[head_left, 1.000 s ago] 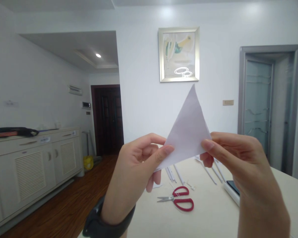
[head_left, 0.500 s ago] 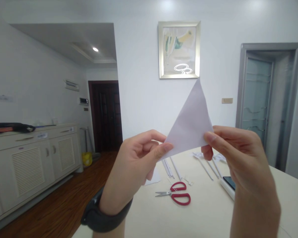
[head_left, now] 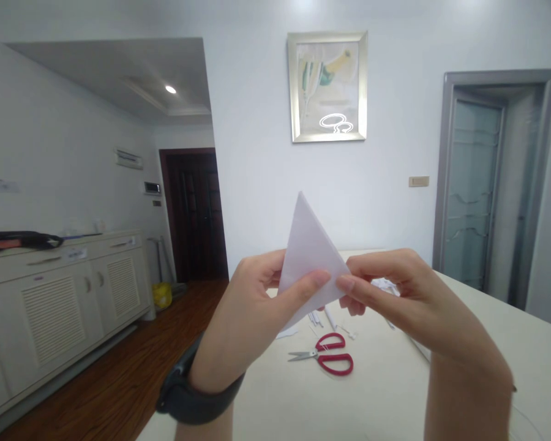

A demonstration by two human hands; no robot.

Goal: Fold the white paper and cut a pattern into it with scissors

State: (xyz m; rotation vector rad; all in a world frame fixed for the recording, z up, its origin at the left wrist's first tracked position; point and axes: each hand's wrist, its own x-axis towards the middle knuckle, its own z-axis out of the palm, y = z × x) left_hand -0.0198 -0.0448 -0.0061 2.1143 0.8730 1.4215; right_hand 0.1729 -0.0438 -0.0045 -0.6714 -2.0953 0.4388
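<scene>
A white sheet of paper folded into a triangle is held up above the table, one point upward. My left hand grips its left side, thumb across the front face and fingers behind it. At the lower right corner, my right hand pinches the paper between thumb and fingers. Beneath the hands, red-handled scissors lie on the table with their blades slightly apart. Thin white paper sticks rest behind the scissors, partly covered by the hands and paper.
The cream table spreads below my hands. White crumpled pieces lie behind my right hand, mostly hidden. A cabinet stands along the left wall. A framed picture hangs on the wall ahead.
The paper triangle has come lower and to the left, and its tip now points up further left. My left thumb reaches further across it; my right hand has shifted left and down.
</scene>
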